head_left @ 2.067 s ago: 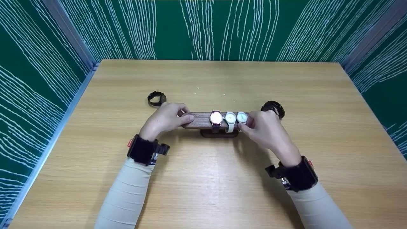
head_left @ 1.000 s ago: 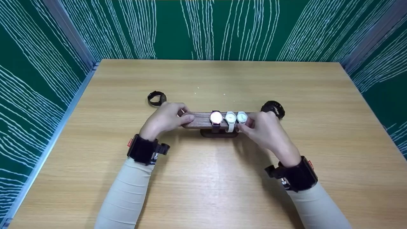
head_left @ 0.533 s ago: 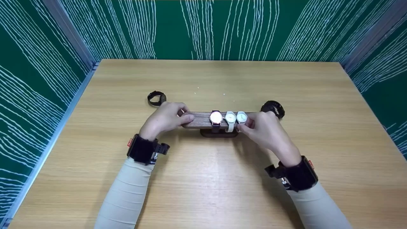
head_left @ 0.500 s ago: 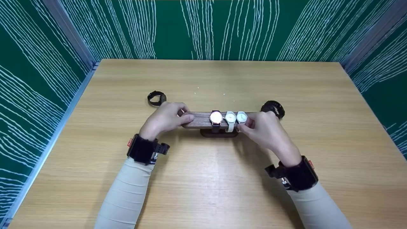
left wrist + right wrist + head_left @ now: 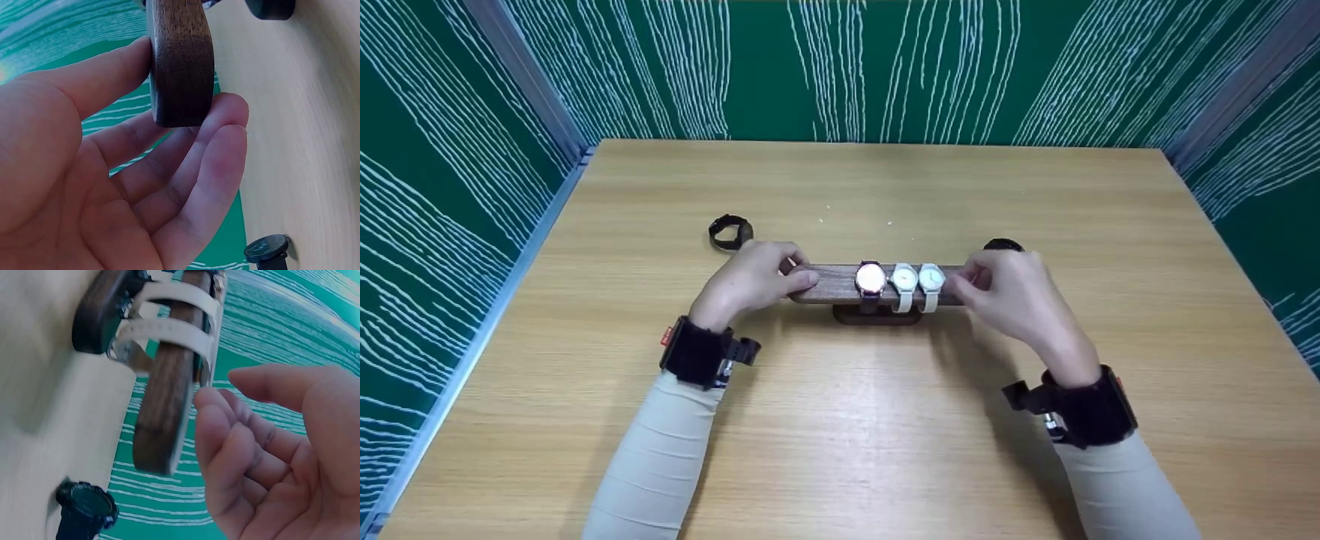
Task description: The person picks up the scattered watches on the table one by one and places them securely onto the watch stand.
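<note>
In the head view, a dark wooden watch stand (image 5: 832,283) stands mid-table on a small base. On its bar sit a watch with a dark strap (image 5: 871,278), a white watch (image 5: 904,278) and a second white watch (image 5: 931,278) with a pale strap. My left hand (image 5: 746,277) pinches the bar's left end, thumb on one face and fingertips behind, as the left wrist view confirms on the wooden bar (image 5: 181,67). Beside the bar's right end is my right hand (image 5: 1024,300), holding nothing. Its thumb and loosely bent fingers are apart in the right wrist view.
A black watch (image 5: 730,233) lies on the wooden table (image 5: 840,420) behind my left hand. Another black watch (image 5: 1003,244) is behind my right hand, partly hidden by it, and shows better as the chunky watch (image 5: 87,503). Green, white-streaked walls surround the table.
My right hand has let go of the rightmost white watch and moved a little to the right, uncovering its strap and the bar's end. The left hand and stand have not moved.
</note>
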{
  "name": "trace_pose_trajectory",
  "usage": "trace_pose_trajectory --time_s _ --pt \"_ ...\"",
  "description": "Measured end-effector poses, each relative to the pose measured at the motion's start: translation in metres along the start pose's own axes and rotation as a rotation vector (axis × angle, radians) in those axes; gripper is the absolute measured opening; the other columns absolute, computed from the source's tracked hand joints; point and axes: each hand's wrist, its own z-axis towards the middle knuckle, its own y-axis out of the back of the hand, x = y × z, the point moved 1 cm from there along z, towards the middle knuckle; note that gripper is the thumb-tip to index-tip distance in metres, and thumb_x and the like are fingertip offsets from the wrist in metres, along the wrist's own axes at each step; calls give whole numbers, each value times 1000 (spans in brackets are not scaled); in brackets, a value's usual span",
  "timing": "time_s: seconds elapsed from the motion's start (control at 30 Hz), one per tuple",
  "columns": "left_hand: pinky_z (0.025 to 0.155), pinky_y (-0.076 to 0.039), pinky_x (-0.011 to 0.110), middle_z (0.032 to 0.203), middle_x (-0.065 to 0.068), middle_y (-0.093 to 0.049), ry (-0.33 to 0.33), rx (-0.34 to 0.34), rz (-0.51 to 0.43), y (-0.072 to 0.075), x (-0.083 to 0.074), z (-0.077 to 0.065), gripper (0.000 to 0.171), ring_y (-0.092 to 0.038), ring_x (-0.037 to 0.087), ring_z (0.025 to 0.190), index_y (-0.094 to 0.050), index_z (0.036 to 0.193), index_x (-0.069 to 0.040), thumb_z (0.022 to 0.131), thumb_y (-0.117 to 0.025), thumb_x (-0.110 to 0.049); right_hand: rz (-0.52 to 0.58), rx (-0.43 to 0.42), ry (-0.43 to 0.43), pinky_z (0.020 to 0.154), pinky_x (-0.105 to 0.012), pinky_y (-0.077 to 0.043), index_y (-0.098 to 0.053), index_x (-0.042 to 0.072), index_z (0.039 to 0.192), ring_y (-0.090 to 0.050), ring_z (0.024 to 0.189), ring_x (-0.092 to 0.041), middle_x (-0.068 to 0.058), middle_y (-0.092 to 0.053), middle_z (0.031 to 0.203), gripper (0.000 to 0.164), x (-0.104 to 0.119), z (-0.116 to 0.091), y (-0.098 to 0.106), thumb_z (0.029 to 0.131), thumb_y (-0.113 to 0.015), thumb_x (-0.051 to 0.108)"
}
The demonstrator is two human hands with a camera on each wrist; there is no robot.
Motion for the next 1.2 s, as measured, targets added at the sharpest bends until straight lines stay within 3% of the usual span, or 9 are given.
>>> trace_pose_trajectory --time_s 0.27,0.43,0.57,0.73,0.93,1.07,1.2 --pt "100 -51 45 116 5 -75 -23 -51 29 2 -2 -1 33 -66 26 114 -73 125 -12 103 -71 -37 -13 -148 -11 64 -19 -47 -80 7 99 -68 71 -20 -8 -78 86 13 -16 1 22 100 -73 18" --pt "104 -50 46 136 6 -68 -89 -113 57 4 -6 0 38 -62 28 123 -70 134 -14 103 -72 -36 -12 -191 -53 71 -20 -45 -79 6 107 -74 84 -27 -11 -79 98 17 -28 2 31 100 -72 21" --pt "113 -44 48 145 2 -62 -182 -146 71 3 -10 -1 39 -57 26 132 -68 138 -17 103 -71 -36 -17 -167 -69 73 -24 -46 -76 4 117 -75 92 -34 -16 -77 112 23 -38 2 35 99 -73 17" --pt "119 -35 54 145 -1 -60 -270 -179 92 1 -17 -2 42 -50 26 141 -66 142 -22 103 -71 -39 -41 -120 -57 72 -24 -48 -72 0 128 -73 92 -35 -22 -72 125 33 -52 2 35 97 -73 12" --pt "118 -36 54 142 -2 -62 -350 -224 126 0 -23 -3 44 -51 26 140 -65 143 -25 102 -73 -38 -60 -69 -59 69 -24 -49 -69 -4 131 -73 84 -35 -28 -69 127 38 -67 5 32 95 -73 8" --pt "118 -37 53 143 -3 -62 -386 -229 136 -2 -26 -3 43 -52 25 140 -65 142 -25 101 -74 -36 -68 -6 -93 77 -41 -57 -66 -5 134 -74 88 -36 -30 -65 132 41 -75 5 28 95 -71 7" --pt "119 -37 52 144 -3 -62 -418 -229 141 -4 -27 -3 42 -52 25 140 -66 141 -24 101 -74 -36 -84 55 -140 89 -59 -52 -64 -5 138 -71 92 -38 -32 -60 138 45 -82 6 25 95 -70 8"
